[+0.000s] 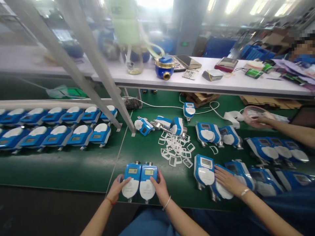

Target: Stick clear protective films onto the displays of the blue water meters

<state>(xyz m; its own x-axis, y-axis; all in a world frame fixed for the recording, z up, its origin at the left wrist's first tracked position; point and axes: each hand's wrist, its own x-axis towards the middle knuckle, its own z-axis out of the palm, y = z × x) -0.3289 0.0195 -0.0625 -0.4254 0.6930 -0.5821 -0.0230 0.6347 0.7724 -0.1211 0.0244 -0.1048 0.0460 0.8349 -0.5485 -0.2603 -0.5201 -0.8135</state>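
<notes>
Two blue-and-white water meters with small digital displays stand side by side, touching, at the front edge of the green bench. My left hand point(116, 189) is closed around the outer side of the left water meter point(131, 186), its thumb on the white cover. My right hand point(161, 188) grips the right water meter point(147, 190) the same way, thumb on its cover. Both displays face up towards me. Beyond them lies a pile of white rectangular frames point(176, 147), with several more meters point(177, 126) lying tilted behind it.
To the left, two rows of water meters point(57, 136) stand beyond a metal post point(105, 65). On the right, a co-worker's hand point(226, 179) rests on a meter; the other reaches into a pink round container point(248, 119). A white shelf point(197, 82) crosses above the bench.
</notes>
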